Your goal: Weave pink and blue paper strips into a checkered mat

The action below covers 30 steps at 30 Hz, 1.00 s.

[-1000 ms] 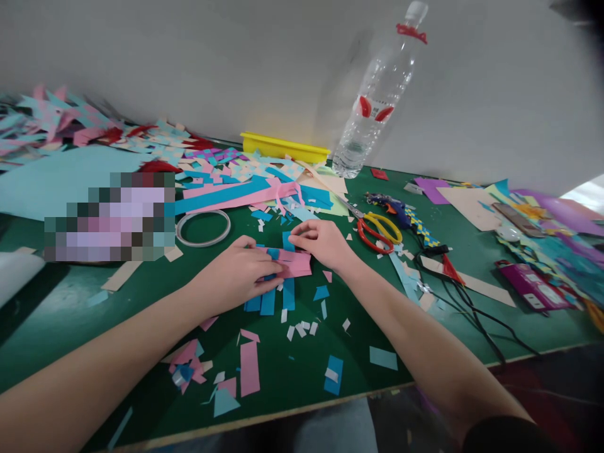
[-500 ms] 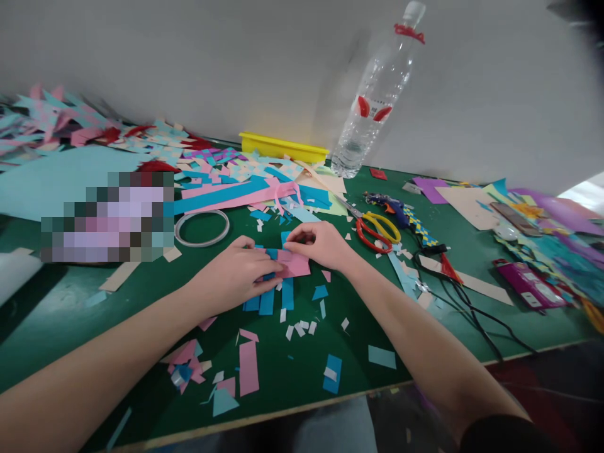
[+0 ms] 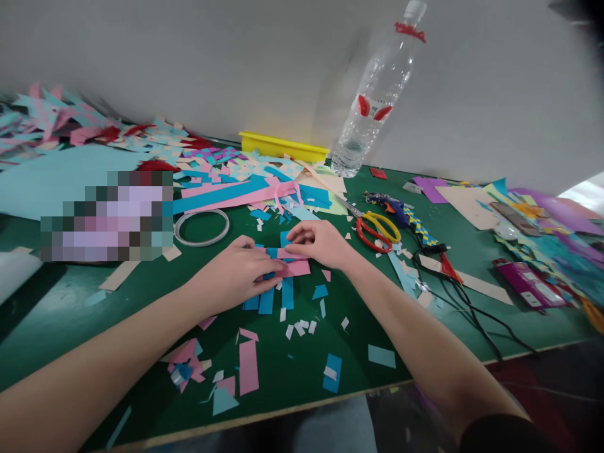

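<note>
Paper strips in hand: at a green tabletop (image 3: 297, 384), the left hand (image 3: 236, 270) lies across pink strips (image 3: 296, 269) emerging at three o'clock and blue strips (image 3: 267, 302) at five. The right hand (image 3: 318, 244) curls at the pink paper's upper edge, the pink below it toward seven o'clock; whether either grip is clamped cannot be told. Scissors (image 3: 360, 226) lie beyond, toward two.

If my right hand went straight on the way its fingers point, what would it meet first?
Likely your left hand, just past the pink and blue strips at your right hand, though depth is unclear.
</note>
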Available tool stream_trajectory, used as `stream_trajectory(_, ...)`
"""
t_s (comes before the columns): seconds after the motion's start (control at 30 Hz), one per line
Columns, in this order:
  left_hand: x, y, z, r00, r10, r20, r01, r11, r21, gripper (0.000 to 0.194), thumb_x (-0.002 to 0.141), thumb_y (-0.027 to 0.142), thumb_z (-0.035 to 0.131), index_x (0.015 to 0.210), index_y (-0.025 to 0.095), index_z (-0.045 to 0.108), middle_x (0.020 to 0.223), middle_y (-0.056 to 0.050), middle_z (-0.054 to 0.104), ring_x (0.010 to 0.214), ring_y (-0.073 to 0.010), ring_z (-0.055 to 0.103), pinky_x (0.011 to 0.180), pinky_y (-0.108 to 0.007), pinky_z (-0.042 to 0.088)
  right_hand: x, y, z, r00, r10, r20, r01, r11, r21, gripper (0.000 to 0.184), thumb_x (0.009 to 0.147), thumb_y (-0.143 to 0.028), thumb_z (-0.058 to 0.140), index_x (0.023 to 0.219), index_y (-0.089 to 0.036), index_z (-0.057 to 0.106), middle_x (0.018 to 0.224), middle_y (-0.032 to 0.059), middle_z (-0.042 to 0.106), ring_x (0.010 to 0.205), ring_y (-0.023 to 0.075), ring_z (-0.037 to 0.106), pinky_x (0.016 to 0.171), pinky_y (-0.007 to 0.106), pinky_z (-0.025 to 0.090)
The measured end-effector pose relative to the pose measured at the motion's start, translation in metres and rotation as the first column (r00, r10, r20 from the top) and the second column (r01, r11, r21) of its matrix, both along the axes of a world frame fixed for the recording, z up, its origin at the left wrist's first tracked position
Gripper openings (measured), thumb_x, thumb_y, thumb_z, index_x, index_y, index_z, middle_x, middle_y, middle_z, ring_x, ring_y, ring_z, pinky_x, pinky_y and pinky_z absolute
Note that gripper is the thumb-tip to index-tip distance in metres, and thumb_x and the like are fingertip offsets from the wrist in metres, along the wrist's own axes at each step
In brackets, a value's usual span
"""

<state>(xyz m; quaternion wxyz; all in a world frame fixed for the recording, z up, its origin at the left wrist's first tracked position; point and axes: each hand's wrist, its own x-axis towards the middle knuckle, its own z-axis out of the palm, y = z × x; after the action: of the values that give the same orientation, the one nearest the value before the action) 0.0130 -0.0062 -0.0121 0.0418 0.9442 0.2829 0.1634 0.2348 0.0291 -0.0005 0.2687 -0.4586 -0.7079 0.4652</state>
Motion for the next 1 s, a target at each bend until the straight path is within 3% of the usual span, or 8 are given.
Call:
stream_trajectory(0.4, 0.001, -0.0017, 0.0041, 0.999, 0.017, 0.03, -0.018, 1.0, 0.023, 0.028, 0.099, 0.035, 0.047, 0.097, 0.022, 0.072, 0.077, 0.001, 0.075, 0.064, -0.0152, 0.062, 0.083, -0.036, 0.034, -0.0016, -0.0027, 0.0003, 0.997, 0.019, 0.072, -0.023, 0.999, 0.047, 0.017, 0.075, -0.03, 0.072, 0.083, -0.016, 0.068, 0.073, 0.0005, 0.069, 0.063, 0.0101, 0.061, 0.062, 0.024, 0.047)
stream_trajectory(0.7, 0.0008, -0.0028, 0.0048, 0.998, 0.039, 0.05, -0.042, 0.997, 0.058, 0.031, 0.099, 0.036, 0.045, 0.108, 0.017, 0.068, 0.08, -0.003, 0.073, 0.061, -0.0162, 0.062, 0.085, -0.038, 0.036, -0.0011, -0.0036, 0.0021, 0.996, 0.05, 0.08, -0.055, 0.996, 0.064, 0.014, 0.077, -0.03, 0.071, 0.082, -0.017, 0.068, 0.072, 0.0001, 0.069, 0.064, 0.011, 0.062, 0.063, 0.025, 0.047)
stream_trajectory(0.87, 0.001, -0.0019, 0.0022, 0.998, 0.022, 0.063, -0.026, 0.998, 0.061, 0.024, 0.099, 0.033, 0.046, 0.098, 0.019, 0.065, 0.086, -0.002, 0.073, 0.067, -0.0165, 0.063, 0.085, -0.038, 0.035, -0.0004, -0.0032, 0.0013, 0.996, 0.057, 0.075, -0.061, 0.996, 0.06, 0.014, 0.078, -0.03, 0.07, 0.083, -0.017, 0.068, 0.073, 0.0005, 0.069, 0.065, 0.0116, 0.063, 0.064, 0.025, 0.047)
stream_trajectory(1.0, 0.0006, -0.0017, 0.0017, 0.998, 0.025, 0.059, -0.03, 0.996, 0.086, 0.023, 0.099, 0.033, 0.047, 0.1, 0.02, 0.065, 0.088, -0.002, 0.071, 0.072, -0.0175, 0.063, 0.084, -0.037, 0.036, 0.0003, -0.0031, 0.001, 0.995, 0.06, 0.079, -0.064, 0.996, 0.06, 0.015, 0.079, -0.031, 0.07, 0.085, -0.017, 0.068, 0.074, 0.0011, 0.07, 0.065, 0.0116, 0.062, 0.064, 0.025, 0.047)
